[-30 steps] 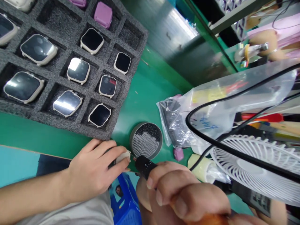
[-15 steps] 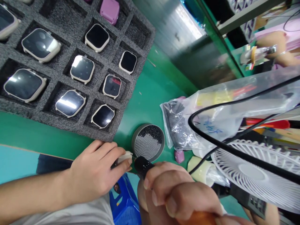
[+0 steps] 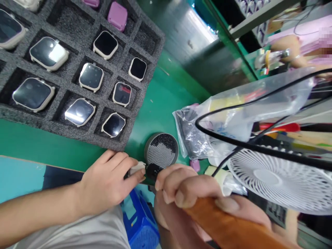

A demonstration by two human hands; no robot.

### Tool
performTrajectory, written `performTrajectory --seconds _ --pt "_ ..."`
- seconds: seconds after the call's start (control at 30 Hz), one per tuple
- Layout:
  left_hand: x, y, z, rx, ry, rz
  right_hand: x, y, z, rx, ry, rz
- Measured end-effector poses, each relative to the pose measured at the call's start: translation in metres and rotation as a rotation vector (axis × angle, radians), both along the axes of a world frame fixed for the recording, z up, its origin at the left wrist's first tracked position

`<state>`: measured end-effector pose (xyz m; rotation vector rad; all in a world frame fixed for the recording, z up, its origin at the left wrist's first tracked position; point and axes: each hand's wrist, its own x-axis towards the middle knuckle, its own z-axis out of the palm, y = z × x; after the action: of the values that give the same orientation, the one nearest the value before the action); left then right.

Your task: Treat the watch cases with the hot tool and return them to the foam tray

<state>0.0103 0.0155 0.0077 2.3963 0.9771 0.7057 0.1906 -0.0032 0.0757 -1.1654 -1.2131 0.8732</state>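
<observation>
My left hand is closed around a cream watch case at the front edge of the green bench. Only part of the case shows between the fingers and thumb. My right hand grips an electric screwdriver with an orange body and a black nose. Its tip points at the case's side; whether they touch is hard to make out. Just behind sits a round grey dish with tiny silver pieces and dark grains. A grey foam tray at upper left holds several cream watches in its pockets.
A clear plastic bag lies right of the dish, by a small purple case. A black cable loops over it, near a white fan. Below the bench is a blue plastic stool. Another person's arm shows at upper right.
The view has shifted slightly. My right hand and the screwdriver have swung a little up and left, exposing more of the orange body. The left hand keeps its hold on the case.
</observation>
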Motion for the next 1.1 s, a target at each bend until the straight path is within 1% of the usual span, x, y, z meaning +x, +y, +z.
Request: performTrajectory --seconds 0.07,0.13,0.2,0.27,0.3,0.37,0.43,0.53,0.6,0.77,0.83,1.0,1.1 --pt "-0.001 0.0 0.0 0.022 0.016 0.002 -0.001 0.001 0.004 0.067 0.06 -0.083" --pt "-0.002 0.001 0.001 0.057 0.034 -0.008 0.002 0.007 0.008 0.123 0.068 -0.159" --pt "-0.005 0.002 0.002 0.092 0.046 -0.063 0.005 0.016 0.008 0.181 0.074 -0.225" --pt "-0.007 0.001 0.003 0.105 0.05 -0.138 0.006 0.023 0.006 0.221 0.126 -0.29" --pt "-0.008 0.001 0.002 0.101 0.049 -0.159 0.006 0.025 0.004 0.215 0.152 -0.302" --pt "-0.007 0.0 0.002 0.089 0.042 -0.147 0.005 0.026 0.001 0.178 0.175 -0.304" --pt "-0.005 -0.001 0.001 0.087 0.049 -0.083 0.004 0.025 0.0 0.162 0.18 -0.295" --pt "-0.001 -0.001 0.002 0.102 0.086 -0.017 0.005 0.022 0.0 0.193 0.198 -0.298" --pt "0.0 0.0 0.003 0.095 0.093 -0.026 0.007 0.021 0.0 0.202 0.201 -0.291" --pt "-0.006 -0.001 0.003 0.03 0.077 -0.117 0.008 0.022 -0.003 0.164 0.216 -0.326" --pt "-0.006 -0.002 0.002 0.03 0.078 -0.111 0.007 0.022 -0.001 0.165 0.205 -0.34" --pt "-0.002 -0.001 0.001 0.064 0.073 -0.053 0.007 0.022 0.009 0.022 0.159 -0.366" --pt "-0.001 0.0 0.003 0.076 0.068 -0.038 0.007 0.023 0.009 0.033 0.149 -0.381"
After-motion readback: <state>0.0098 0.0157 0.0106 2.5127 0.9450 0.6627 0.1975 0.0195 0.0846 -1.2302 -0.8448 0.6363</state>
